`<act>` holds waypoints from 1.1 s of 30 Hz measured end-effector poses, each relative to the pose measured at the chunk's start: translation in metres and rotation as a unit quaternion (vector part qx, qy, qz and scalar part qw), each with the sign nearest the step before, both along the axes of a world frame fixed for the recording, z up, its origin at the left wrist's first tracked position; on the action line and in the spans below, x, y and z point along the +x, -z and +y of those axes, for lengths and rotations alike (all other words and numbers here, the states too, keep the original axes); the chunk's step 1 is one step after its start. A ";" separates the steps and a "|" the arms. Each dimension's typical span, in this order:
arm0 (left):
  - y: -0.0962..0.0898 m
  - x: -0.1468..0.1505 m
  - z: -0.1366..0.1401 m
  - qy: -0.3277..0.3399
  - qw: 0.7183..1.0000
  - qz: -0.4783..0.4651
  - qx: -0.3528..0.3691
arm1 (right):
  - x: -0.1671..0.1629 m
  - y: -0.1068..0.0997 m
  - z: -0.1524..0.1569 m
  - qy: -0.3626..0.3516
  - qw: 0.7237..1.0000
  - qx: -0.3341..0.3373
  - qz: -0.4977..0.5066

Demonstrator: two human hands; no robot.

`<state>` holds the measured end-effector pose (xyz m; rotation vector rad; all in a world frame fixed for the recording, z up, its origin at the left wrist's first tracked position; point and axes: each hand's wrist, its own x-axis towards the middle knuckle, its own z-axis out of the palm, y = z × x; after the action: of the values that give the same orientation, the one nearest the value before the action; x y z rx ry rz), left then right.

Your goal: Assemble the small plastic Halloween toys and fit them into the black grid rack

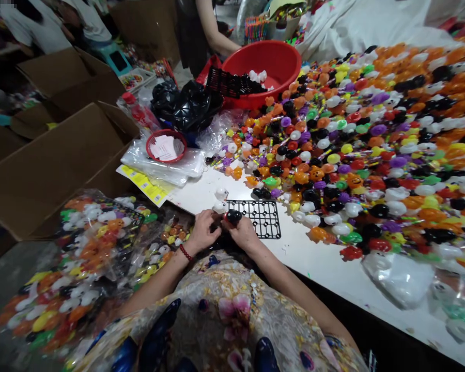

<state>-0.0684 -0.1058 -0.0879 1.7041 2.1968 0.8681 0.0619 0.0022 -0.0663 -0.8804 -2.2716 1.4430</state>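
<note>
At the table's near edge, my right hand [243, 235] is closed around a small black toy piece [233, 216] with a bit of red beside it. Close against it on the left, my left hand [206, 231] has its fingers curled together, and whatever they pinch is hidden. Behind my right hand a black plastic grid [264, 214] lies flat on the white table [294, 253]. Two small white toy pieces, the farther one [220, 194] and the nearer one [219, 206], rest just beyond my fingers, by the grid's left side.
Colourful toy pieces [344, 155] heap across the right. A red tub [271, 64] holds white pieces and black grids; a person's arm [217, 31] reaches behind it. A small red basket [166, 146] with paper slips sits on plastic bags. Cardboard boxes [58, 165] and bagged toys [96, 243] are left.
</note>
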 end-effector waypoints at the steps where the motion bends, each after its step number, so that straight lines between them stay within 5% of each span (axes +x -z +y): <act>1: 0.000 0.000 0.000 0.001 1.000 -0.001 -0.001 | 0.000 -0.001 0.000 -0.014 1.000 0.022 -0.010; 6: 0.002 -0.001 0.002 -0.004 1.000 -0.005 0.004 | 0.004 -0.012 -0.001 -0.076 0.984 0.113 -0.113; 10: 0.003 0.000 0.002 -0.008 1.000 0.001 0.012 | 0.004 -0.019 -0.003 -0.075 0.975 0.124 -0.167; 24: -0.004 -0.010 -0.003 0.059 0.997 -0.012 -0.047 | 0.006 0.004 0.017 -0.021 0.998 -0.058 -0.012; 33: -0.002 -0.003 0.001 0.024 0.998 -0.013 -0.054 | 0.007 -0.004 0.007 -0.068 0.988 0.104 -0.090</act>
<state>-0.0710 -0.1045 -0.0858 1.6776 2.1366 0.7405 0.0693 0.0095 -0.0619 -0.8336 -2.6055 1.1902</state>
